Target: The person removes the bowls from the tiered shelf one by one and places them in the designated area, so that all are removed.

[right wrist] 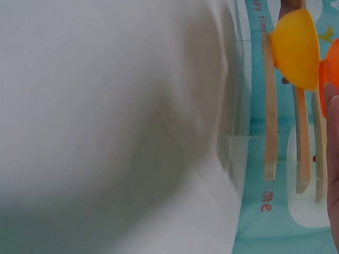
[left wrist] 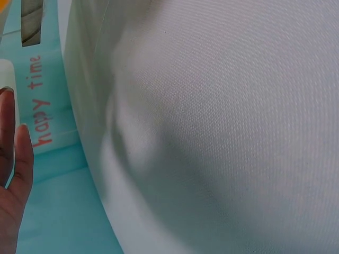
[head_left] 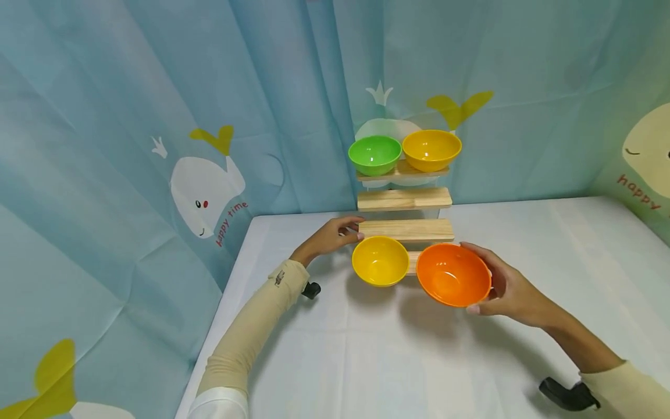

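1. Head view: the right hand point(head_left: 510, 288) grips the orange bowl point(head_left: 453, 274) at its 3 o'clock rim, tilted, just beside the yellow bowl point(head_left: 380, 261) at 9 o'clock; the left hand point(head_left: 335, 235), fingers straight, touches the wooden shelf point(head_left: 406, 229).
2. Left wrist view: straight fingers point(left wrist: 16, 159) over the white table point(left wrist: 222, 121).
3. Right wrist view: the orange bowl's edge point(right wrist: 329, 71) sits at 3 o'clock.

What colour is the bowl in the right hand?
Orange. The right hand grips the orange bowl by its rim; the head view shows it best.
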### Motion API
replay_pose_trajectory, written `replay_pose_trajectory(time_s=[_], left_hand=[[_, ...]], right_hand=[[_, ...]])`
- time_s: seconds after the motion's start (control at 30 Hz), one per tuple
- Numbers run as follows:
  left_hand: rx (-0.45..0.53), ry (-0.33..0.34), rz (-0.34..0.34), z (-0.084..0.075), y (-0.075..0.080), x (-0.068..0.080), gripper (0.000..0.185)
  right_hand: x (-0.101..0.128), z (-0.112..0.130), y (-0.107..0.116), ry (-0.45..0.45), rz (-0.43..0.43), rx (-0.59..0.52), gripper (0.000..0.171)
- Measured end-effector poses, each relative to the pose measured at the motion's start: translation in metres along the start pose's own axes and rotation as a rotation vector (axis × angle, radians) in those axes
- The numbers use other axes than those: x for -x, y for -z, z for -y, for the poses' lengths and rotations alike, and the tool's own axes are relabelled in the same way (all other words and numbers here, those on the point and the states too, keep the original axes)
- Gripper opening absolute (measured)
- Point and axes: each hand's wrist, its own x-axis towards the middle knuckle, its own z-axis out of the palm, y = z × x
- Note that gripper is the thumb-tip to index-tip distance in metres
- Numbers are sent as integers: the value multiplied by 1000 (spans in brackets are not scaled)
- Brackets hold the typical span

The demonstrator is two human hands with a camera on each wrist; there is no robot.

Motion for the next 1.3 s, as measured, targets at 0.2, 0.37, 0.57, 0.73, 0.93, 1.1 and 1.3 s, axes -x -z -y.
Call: replay_pose_trajectory(time_s=[0.2,0.37,0.57,0.73,0.93,1.1,1.3], left_hand=[[11,4,6,0,-3,0,49],[-4,1,3,-1,-3,0,49],[-25,10,9,-1,-2,0,52],[-32,12,10,-3,-1,1,51],[-41,9,7,-5,1,1,48],[-40,10,7,-4,1,1,48],[-47,1,7,-4,2,1,47]], right_hand=[[1,9,-6,-27,31,2,97],[0,12,-13,-18,73,-16,98],[-1,13,-22,38,167,-93,100],[-4,11,-33,61,245,-150,101],[-6,9,-46,7,292,-168,98],[-11,7,-57,-2,339,-229,99],[-15,2,-71,-24,382,-261,99]])
